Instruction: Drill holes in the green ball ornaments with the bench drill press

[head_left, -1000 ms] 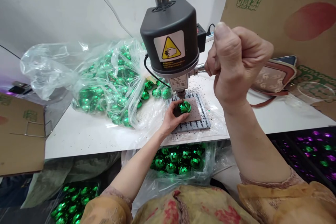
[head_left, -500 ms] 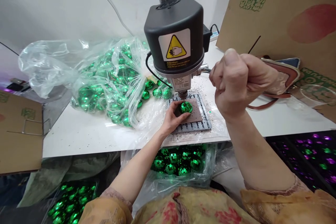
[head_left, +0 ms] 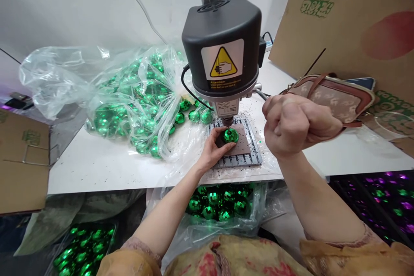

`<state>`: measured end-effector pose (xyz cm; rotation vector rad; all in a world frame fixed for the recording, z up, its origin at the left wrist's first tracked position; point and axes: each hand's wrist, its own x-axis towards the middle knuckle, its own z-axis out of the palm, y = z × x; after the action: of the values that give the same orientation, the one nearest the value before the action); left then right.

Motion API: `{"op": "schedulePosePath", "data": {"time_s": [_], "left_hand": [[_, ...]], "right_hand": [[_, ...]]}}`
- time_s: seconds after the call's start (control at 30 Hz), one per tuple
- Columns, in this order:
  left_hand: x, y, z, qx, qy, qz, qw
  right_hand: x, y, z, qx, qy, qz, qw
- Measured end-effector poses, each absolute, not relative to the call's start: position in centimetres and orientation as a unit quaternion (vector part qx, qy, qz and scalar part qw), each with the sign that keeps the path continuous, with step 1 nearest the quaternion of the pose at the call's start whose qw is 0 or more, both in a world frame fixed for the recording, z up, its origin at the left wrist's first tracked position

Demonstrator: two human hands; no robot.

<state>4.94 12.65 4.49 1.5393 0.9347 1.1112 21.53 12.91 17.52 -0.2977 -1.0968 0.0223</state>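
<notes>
My left hand (head_left: 212,150) grips a shiny green faceted ball (head_left: 230,136) between thumb and fingers, on a brown pad (head_left: 244,143) over a slotted metal base plate (head_left: 257,155). Directly above the ball is the chuck (head_left: 227,121) of a black drill press (head_left: 223,47) with a yellow warning sticker. To the right, my right hand (head_left: 293,125) is closed in a fist around the press's metal lever (head_left: 262,93); the lever's far end is hidden inside the fist.
A clear plastic bag (head_left: 129,95) of green balls lies on the white table (head_left: 106,168). More green balls (head_left: 223,202) sit in a bag below the table edge. A patterned purse (head_left: 333,95) and cardboard box (head_left: 339,30) stand right; another box (head_left: 22,159) is left.
My right hand has moved down with the lever, showing more of the purse behind it. My left hand still holds the ball on the pad. The view has shifted slightly.
</notes>
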Motion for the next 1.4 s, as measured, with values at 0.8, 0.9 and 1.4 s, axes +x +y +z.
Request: {"op": "schedulePosePath", "data": {"time_s": [0.8,0.9,1.4], "left_hand": [[5.5,11.6,5.0,0.584,0.468,0.523,0.408],[4.7,8.2,5.7,0.608,0.484,0.545,0.314],[-3.2,-9.5,-1.8,0.709,0.641,-0.033,0.292]], "right_hand": [[21.7,14.2,24.0,-0.205,-0.501,0.106,0.834],[21.8,14.8,24.4,-0.211,-0.505,0.105,0.83],[22.5,15.1,24.7,-0.256,-0.52,0.136,0.804]]}}
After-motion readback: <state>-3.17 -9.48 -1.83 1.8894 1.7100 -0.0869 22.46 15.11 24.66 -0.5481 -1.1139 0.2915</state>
